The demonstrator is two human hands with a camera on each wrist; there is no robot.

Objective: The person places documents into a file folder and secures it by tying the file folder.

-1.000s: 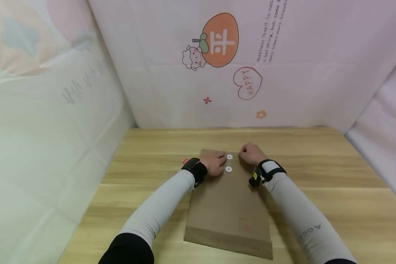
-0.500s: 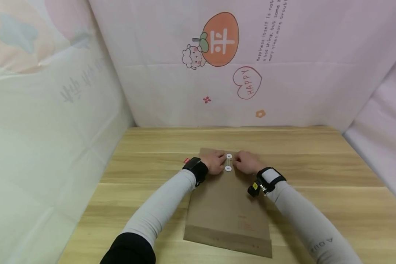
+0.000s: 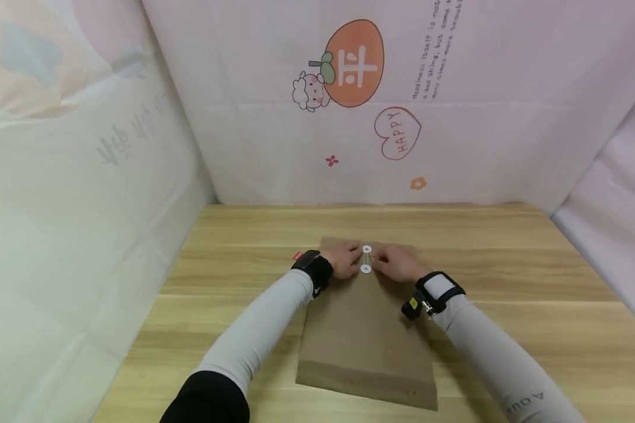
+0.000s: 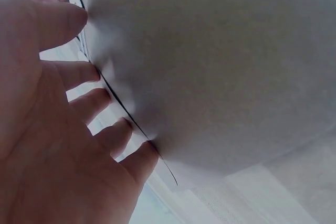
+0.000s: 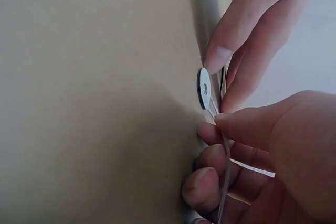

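A brown kraft-paper document envelope [image 3: 365,329] lies flat on the table, its far end turned away from me. Two white button discs, an upper disc [image 3: 367,249] and a lower disc [image 3: 366,269], are joined by thin string. My left hand [image 3: 341,260] rests on the envelope just left of the discs; in the left wrist view its fingers [image 4: 107,140] press along the flap edge. Right of the discs, my right hand [image 3: 399,263] pinches the string [image 5: 226,182] between thumb and forefinger. One disc [image 5: 205,88] shows close to both thumbs in the right wrist view.
The wooden table [image 3: 233,305] extends around the envelope on every side. A printed cloth backdrop [image 3: 270,158] stands behind it, with cloth walls at left and right. A small red tag [image 3: 297,255] shows beside the left wrist strap.
My right hand has come in from the envelope's far right edge to beside the discs, bringing the string with it. The left hand has stayed nearly still.
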